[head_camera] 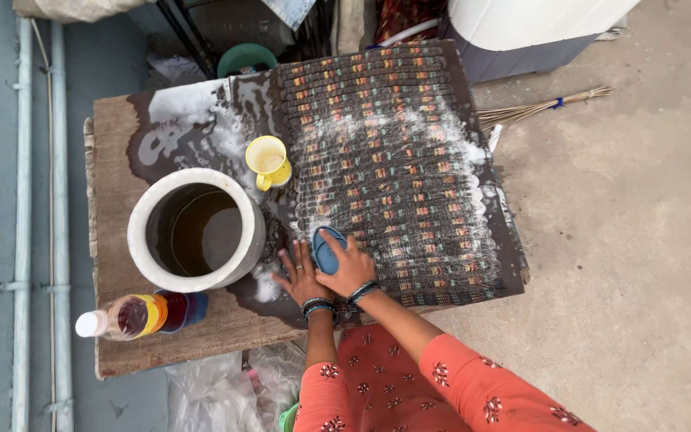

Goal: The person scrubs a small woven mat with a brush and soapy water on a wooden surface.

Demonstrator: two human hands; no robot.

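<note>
Striped woven cloth (385, 160), dark with rows of orange, green and white, lies spread flat and wet across the right half of the brown wooden slab (113, 136), with white soap lather streaked over its middle and along its right edge. Your right hand (351, 268) closes around a blue oval scrubbing brush (327, 250) and presses it down at the cloth's near-left corner. Your left hand (301, 276) holds nothing; it lies flat with fingers spread on the wet edge just beside the brush, pinning the fabric.

You appear to be in the scrubbing step, working the near-left corner while the lather farther out looks already spread. The next move, as I judge it, calls for firm strokes along the rows, with your left palm staying planted so the cloth does not bunch or slide on the slick board.

To your left stands a large white round tub (196, 230) holding murky water, touching the wet patch. Behind it sits a small yellow plastic mug (268, 161), right at the cloth's left edge. A clear plastic bottle with reddish liquid and a white cap (133, 315) lies on its side near the slab's front edge, well clear of your strokes. A twig broom (541, 108) rests on the concrete floor (625, 240) beyond the cloth's far corner.
</note>
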